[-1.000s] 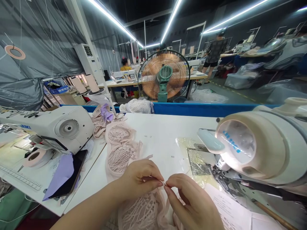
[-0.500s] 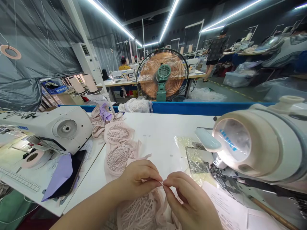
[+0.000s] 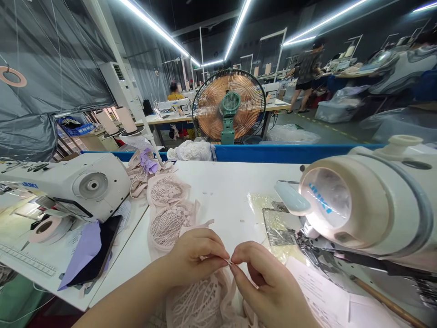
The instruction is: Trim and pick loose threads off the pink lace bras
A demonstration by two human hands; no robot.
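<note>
Head view: left hand (image 3: 194, 255) and right hand (image 3: 269, 282) pinch lace garment (image 3: 198, 300)

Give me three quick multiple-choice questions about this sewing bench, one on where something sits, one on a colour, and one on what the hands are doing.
1. Where is the sewing machine with the lit lamp?
A. to the person's right
B. behind the fan
C. on the floor

2. What colour are the fan's blades?
A. blue
B. copper-orange
C. white

3. How are the two hands placed?
A. flat on the table
B. far apart
C. fingertips pinched together on the lace piece

Answers: 1 A, the sewing machine fills the right side. 2 B, the fan shows copper-orange blades. 3 C, the left hand and right hand meet over the pink lace piece.
</note>
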